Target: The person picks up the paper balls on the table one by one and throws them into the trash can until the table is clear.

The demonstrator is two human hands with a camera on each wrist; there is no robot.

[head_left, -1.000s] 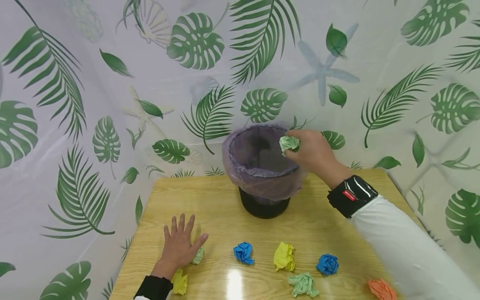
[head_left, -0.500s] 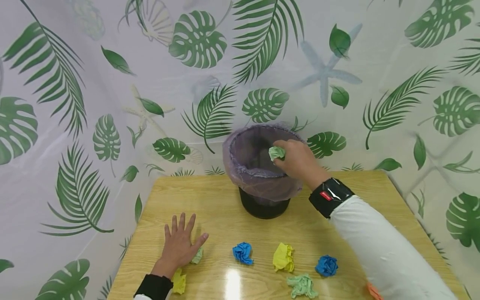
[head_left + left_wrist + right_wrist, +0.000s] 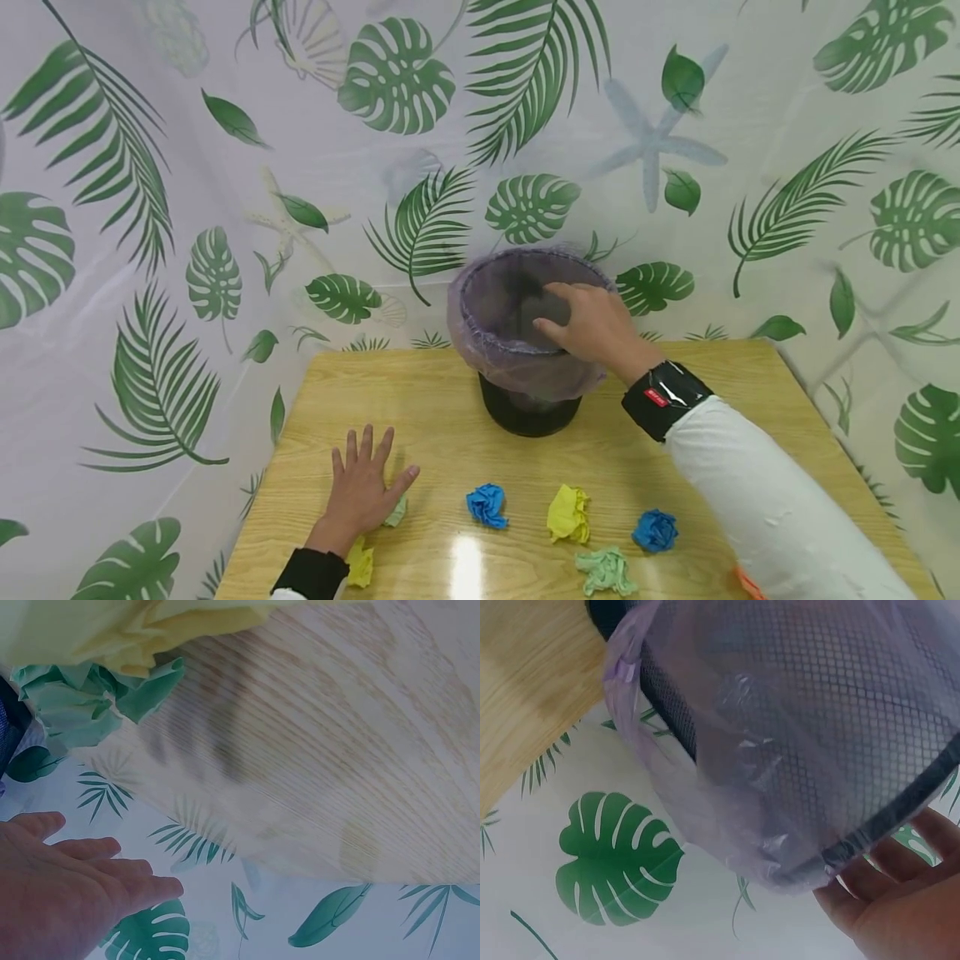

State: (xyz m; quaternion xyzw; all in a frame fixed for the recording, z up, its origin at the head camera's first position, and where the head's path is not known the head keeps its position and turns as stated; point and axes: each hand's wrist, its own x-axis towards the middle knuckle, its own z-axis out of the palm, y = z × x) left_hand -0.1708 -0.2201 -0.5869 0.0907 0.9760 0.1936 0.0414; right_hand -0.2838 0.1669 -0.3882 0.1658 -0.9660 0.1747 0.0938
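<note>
My right hand (image 3: 592,323) is over the right rim of a black mesh bin (image 3: 528,418), thumb and fingers apart with nothing between them. A thin purple bag (image 3: 517,371) lines the bin and folds down outside; the right wrist view shows the mesh wall (image 3: 840,697) through it, with my fingers beyond the rim. My left hand (image 3: 362,493), fingers spread, hovers palm down over the left of the table. Partly under it lies a crumpled green paper ball (image 3: 397,512), and by its wrist a yellow paper ball (image 3: 361,563). Both balls loom close in the left wrist view.
On the wooden table (image 3: 420,417) lie a blue paper ball (image 3: 487,505), a yellow one (image 3: 568,513), another blue one (image 3: 656,531) and a green one (image 3: 606,571). An orange paper ball (image 3: 748,583) is mostly hidden by my right sleeve. Leaf-printed cloth (image 3: 315,167) rises behind.
My right hand has moved left over the bin and let go of a green paper ball, which is now out of sight. The left hand has stayed nearly still.
</note>
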